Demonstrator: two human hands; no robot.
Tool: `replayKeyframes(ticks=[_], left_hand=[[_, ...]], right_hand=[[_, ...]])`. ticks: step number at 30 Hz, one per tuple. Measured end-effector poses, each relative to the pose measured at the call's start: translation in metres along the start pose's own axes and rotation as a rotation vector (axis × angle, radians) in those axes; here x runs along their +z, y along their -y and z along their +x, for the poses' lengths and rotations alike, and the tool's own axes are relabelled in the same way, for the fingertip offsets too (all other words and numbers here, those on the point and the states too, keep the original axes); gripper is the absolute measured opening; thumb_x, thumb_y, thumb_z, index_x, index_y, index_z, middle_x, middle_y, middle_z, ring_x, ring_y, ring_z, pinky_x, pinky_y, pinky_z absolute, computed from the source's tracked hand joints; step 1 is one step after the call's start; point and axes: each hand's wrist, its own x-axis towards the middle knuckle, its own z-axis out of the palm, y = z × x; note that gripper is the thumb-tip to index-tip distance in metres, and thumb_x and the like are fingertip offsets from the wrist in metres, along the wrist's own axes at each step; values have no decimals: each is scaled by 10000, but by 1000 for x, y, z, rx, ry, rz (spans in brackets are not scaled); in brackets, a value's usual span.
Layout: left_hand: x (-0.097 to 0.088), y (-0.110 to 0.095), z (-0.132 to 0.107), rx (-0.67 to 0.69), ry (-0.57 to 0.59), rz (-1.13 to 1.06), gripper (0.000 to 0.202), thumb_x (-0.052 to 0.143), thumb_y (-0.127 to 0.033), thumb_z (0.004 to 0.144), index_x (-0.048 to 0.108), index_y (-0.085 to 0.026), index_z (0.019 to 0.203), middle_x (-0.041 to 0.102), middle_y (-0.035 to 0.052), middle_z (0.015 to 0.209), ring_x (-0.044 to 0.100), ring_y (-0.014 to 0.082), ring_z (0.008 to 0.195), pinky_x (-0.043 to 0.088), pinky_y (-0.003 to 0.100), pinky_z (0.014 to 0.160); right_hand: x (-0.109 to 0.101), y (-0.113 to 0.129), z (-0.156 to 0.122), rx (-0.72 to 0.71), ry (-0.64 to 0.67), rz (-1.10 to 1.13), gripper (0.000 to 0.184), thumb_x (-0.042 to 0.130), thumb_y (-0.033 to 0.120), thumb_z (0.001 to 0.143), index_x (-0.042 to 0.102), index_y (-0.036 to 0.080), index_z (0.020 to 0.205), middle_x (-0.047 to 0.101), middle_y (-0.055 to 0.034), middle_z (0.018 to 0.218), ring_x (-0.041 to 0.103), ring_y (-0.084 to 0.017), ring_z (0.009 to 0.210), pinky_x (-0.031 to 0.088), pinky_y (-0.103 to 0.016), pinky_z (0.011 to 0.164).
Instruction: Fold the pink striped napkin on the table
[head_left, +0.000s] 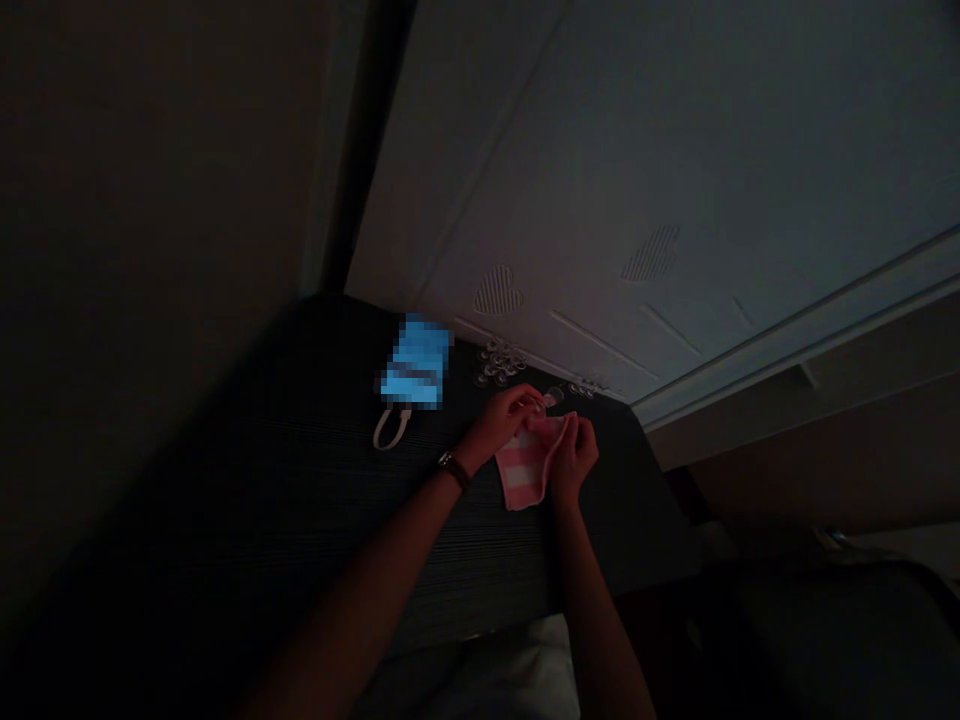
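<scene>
A small pink-and-white striped cloth (519, 476), perhaps a sock or a pouch, hangs between my hands just above the dark table. My right hand (577, 455) is closed on its right upper edge, the thumb and fingers pinching the fabric. At the upper left edge my left hand (508, 418) is closed too, its fingers bent over the top of the cloth; the fingertips are partly hidden. A small roundish clear thing (553, 397) shows just beyond the left fingertips. The dimness hides whether the left hand touches it.
Behind my hands lie a pile of small shiny round pieces (499, 362) and a smaller group of similar pieces (589, 386). A blurred bright-blue screen (416, 362) with a pale loop (391, 428) is at left. A white panel with hearts (570, 200) borders the dark table (315, 420).
</scene>
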Motion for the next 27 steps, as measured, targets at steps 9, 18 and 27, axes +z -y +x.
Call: replayKeyframes(ticks=[9,18,27], left_hand=[[2,7,-1,-47,206,-42,201,478,-181,773,627,-142,903,626,27,812,543,84,613,406,168,490],[5,3,-5,-127,257,-106,218,494,-295,790,621,-119,812,592,8,684,528,85,552,407,181,483],[6,8,-7,-4,152,185,153,584,-260,726,629,-144,816,654,26,804,592,139,749,448,229,676]], right_hand=[[-3,-20,8,148,-104,177,351,383,474,833,433,173,659,385,42,603,345,-91,562,336,-206,528],[-2,-22,8,143,-113,213,343,379,475,829,421,174,668,380,39,616,348,-88,564,340,-207,525],[0,-13,6,79,-26,169,346,363,460,846,466,162,701,428,20,651,384,-98,604,356,-209,568]])
